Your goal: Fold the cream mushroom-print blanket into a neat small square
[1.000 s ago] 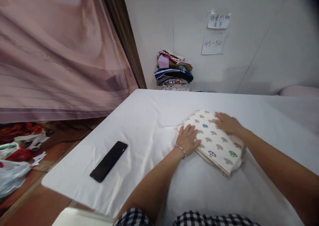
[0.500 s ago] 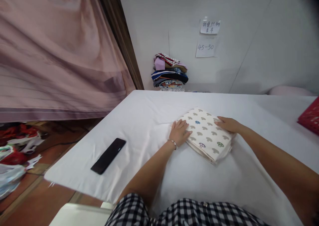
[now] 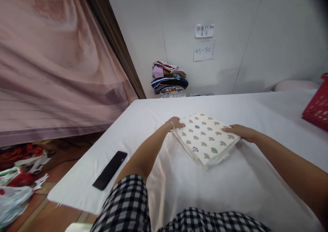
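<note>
A folded white cloth [image 3: 203,133] with grey mushroom shapes and a few coloured motifs lies on the white-covered table [image 3: 230,187]. My left hand [image 3: 175,122], with a bracelet at the wrist, grips its left corner, thumb on top and the other fingers partly hidden. At the opposite side my right hand [image 3: 242,132] pinches the right corner, its thumb over the upper layer and its fingers underneath. The cloth's layered edges and a small tag show along the front.
A black phone [image 3: 110,170] rests on the table's left part. Behind the far edge stands a stack of folded fabrics [image 3: 169,80]. A red basket [image 3: 317,105] sits at the right. Pink curtains [image 3: 58,61] hang at the left, above bags [image 3: 15,201] on the floor.
My left hand has gone from lying flat on the cloth's left side to gripping its far left corner. The cloth has turned slightly, and my right hand holds its right corner.
</note>
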Demonstrator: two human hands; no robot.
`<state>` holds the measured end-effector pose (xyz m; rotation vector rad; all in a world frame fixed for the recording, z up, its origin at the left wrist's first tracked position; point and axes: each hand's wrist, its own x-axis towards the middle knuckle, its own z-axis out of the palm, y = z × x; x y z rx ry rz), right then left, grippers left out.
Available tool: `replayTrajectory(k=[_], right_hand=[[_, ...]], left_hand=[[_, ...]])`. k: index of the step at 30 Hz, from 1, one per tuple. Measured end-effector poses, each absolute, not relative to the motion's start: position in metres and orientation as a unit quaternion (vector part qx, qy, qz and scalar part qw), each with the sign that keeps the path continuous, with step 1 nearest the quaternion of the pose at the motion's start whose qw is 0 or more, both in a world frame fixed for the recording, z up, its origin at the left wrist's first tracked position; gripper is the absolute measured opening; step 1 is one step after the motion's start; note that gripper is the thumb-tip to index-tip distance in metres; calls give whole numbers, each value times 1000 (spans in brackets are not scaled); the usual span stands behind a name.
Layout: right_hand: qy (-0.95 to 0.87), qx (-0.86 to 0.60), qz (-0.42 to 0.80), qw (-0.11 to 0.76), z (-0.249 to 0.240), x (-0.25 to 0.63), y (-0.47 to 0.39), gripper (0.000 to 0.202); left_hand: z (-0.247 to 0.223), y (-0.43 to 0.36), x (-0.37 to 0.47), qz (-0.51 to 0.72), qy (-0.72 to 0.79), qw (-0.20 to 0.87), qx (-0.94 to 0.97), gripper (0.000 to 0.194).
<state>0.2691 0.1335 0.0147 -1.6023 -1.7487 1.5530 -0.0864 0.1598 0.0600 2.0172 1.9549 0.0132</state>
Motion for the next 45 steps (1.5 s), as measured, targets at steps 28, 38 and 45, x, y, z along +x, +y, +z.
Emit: replayTrajectory(k=[28,38,45], right_hand=[[-428,-471,658,404,-15,209,58,64],[-424,-461,664,408,-16,210,60,60],[-404,-465,669,417,-10,209,58,71]], left_hand=[[18,60,21,101,454,22,885,57],[22,69,19,75,462,93,879,46],[37,65,22,51,522,83,847,36]])
